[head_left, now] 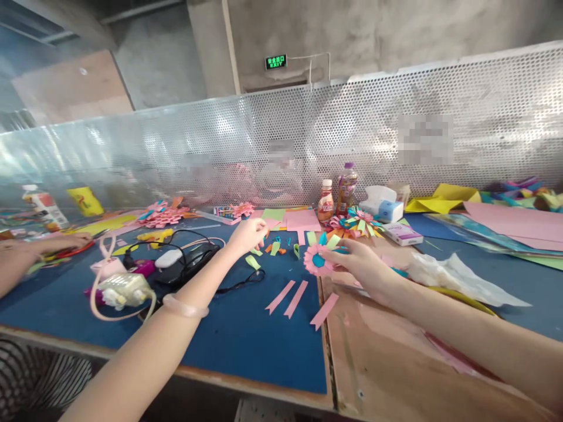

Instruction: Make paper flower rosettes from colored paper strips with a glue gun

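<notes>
On the far left, a co-worker's hand [65,240] rests on the blue table [246,346], apart from the wearer's. Left hand [248,234] reaches over small green loops [264,249], fingers loosely curled, grasping nothing I can confirm. Three pink strips [301,299] lie unused nearby. Right hand [358,264] pinches a pink paper flower [317,259] with blue centre, just above the table; judging by this, petals partly done, loops left to add.

My left hand [248,234] reaches over folded paper loops [275,247], left of the paper flower [319,261] in my right hand [360,266]. Three paper strips [299,299] lie before them; two bottles [336,196] stand behind, a charger [125,290] sits far left.
</notes>
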Demonstrator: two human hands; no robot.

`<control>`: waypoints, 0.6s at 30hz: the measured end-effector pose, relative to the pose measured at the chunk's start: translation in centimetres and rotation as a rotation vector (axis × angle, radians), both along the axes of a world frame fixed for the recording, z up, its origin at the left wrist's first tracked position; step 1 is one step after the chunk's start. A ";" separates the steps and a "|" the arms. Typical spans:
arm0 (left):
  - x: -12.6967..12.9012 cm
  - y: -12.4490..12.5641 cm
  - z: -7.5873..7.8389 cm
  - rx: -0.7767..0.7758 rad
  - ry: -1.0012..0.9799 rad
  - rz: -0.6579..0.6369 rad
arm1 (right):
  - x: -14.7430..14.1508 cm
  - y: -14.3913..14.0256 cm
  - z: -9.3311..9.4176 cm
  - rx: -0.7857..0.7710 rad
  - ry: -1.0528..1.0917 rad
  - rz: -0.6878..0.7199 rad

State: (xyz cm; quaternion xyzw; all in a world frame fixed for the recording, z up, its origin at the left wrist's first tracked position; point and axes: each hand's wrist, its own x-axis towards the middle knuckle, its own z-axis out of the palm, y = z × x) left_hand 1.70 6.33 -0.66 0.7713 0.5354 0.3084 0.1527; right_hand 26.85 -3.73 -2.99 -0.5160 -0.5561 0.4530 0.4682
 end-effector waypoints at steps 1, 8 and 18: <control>-0.5 0.3 -0.2 -0.002 0.036 -0.006 | -0.3 0.5 -0.1 -0.005 -0.007 0.036; -0.4 0.7 -1.3 0.016 0.225 -0.162 | -2.0 2.9 -0.3 0.009 0.113 0.056; -0.3 0.5 -1.4 -0.079 0.300 -0.277 | -1.8 2.5 -1.3 0.038 0.165 -0.084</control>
